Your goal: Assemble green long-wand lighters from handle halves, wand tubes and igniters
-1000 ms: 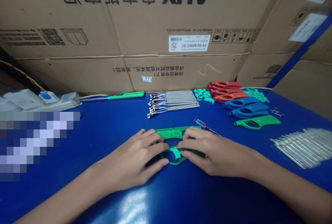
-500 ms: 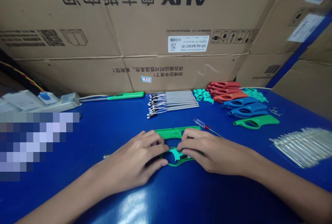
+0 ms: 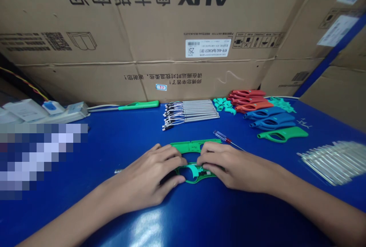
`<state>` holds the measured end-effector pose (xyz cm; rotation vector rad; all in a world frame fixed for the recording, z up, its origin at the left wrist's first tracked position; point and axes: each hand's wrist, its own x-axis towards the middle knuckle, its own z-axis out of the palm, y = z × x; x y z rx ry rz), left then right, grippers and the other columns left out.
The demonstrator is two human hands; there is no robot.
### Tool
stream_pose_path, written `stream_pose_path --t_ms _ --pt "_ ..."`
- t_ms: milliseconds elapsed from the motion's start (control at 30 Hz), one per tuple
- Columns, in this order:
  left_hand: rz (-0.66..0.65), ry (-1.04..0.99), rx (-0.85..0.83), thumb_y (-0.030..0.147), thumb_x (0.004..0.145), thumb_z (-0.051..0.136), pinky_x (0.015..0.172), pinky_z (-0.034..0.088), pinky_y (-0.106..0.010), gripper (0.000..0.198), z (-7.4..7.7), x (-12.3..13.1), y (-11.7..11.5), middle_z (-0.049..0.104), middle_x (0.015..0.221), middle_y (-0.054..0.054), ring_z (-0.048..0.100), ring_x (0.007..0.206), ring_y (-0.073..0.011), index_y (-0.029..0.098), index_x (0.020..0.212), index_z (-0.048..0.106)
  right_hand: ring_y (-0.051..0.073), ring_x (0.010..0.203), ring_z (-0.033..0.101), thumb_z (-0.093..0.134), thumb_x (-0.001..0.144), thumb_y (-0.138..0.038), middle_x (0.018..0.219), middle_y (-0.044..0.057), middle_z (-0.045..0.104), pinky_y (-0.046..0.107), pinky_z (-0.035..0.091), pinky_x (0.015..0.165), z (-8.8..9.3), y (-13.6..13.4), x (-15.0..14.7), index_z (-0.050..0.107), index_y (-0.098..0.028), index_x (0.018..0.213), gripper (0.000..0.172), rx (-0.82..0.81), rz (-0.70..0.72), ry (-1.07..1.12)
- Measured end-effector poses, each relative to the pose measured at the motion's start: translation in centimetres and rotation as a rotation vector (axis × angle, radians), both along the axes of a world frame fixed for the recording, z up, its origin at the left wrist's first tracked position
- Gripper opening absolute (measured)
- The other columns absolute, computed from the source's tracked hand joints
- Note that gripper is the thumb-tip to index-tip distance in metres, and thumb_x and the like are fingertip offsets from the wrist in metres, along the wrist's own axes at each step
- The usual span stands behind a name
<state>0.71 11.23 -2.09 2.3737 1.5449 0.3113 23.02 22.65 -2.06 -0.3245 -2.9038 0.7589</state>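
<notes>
A green plastic lighter shell (image 3: 191, 147) lies flat on the blue table (image 3: 120, 140), with a teal trigger piece (image 3: 195, 170) seated in its loop. My left hand (image 3: 151, 176) presses on the shell's left end, fingers curled over it and thumb at the loop's lower edge. My right hand (image 3: 228, 167) grips the right end, fingertips pinching beside the trigger. Both hands hide most of the shell.
Behind lie a row of metal tubes with wires (image 3: 190, 112), a small screwdriver (image 3: 225, 139), red (image 3: 248, 100), blue (image 3: 270, 119) and green (image 3: 281, 134) shells, teal triggers (image 3: 224, 104), clear tubes (image 3: 334, 161) at right, a finished green lighter (image 3: 138, 105), and a cardboard box wall (image 3: 171, 29).
My right fingers have crept slightly left along the shell toward the trigger, uncovering a bit more of its lower right edge. The left hand has stayed in place.
</notes>
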Motion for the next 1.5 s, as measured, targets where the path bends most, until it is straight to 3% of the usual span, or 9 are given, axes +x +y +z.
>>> stream_pose_path --t_ms 200,500,767,1267,1500 --pt "0.011 -0.019 -0.013 0.03 0.098 0.049 0.097 0.044 -0.047 0.02 -0.07 -0.02 0.01 0.058 0.109 -0.004 0.057 0.104 -0.0221 0.026 0.114 0.059 0.018 0.099 0.055 0.044 0.095 -0.008 0.108 0.008 0.056 0.032 0.047 0.087 -0.12 0.11 0.16 0.064 -0.017 0.118 0.032 0.012 0.016 -0.022" --pt "-0.021 -0.016 0.062 0.03 0.097 0.05 0.095 0.045 -0.042 0.023 -0.12 -0.12 -0.05 0.059 0.104 -0.006 0.057 0.099 -0.0214 0.025 0.116 0.063 0.017 0.094 0.056 0.044 0.095 -0.007 0.103 0.008 0.057 0.031 0.047 0.082 -0.02 0.1 0.0 0.066 -0.015 0.114 0.03 0.037 0.019 -0.015" --pt "-0.055 0.149 0.138 0.03 0.098 0.049 0.087 0.045 -0.045 0.023 0.22 0.12 0.0 0.058 0.101 -0.007 0.055 0.096 -0.0245 0.023 0.112 0.064 0.017 0.095 0.055 0.045 0.095 -0.008 0.102 0.007 0.058 0.029 0.046 0.082 -0.27 0.24 0.18 0.066 -0.018 0.115 0.031 0.08 0.054 0.013" --pt "-0.069 0.199 0.138 0.031 0.099 0.046 0.086 0.044 -0.043 0.023 0.29 0.1 -0.09 0.058 0.102 -0.007 0.055 0.094 -0.0234 0.023 0.112 0.063 0.019 0.095 0.057 0.044 0.094 -0.005 0.1 0.009 0.061 0.032 0.047 0.082 0.17 0.13 0.03 0.067 -0.018 0.115 0.034 0.12 0.051 -0.02" --pt "-0.064 0.198 0.116 0.032 0.099 0.044 0.087 0.044 -0.047 0.024 0.22 0.15 0.14 0.058 0.102 -0.007 0.055 0.096 -0.0246 0.024 0.113 0.062 0.019 0.094 0.056 0.044 0.094 -0.007 0.101 0.008 0.06 0.031 0.047 0.084 0.13 0.12 0.04 0.067 -0.018 0.112 0.032 0.133 0.05 -0.036"
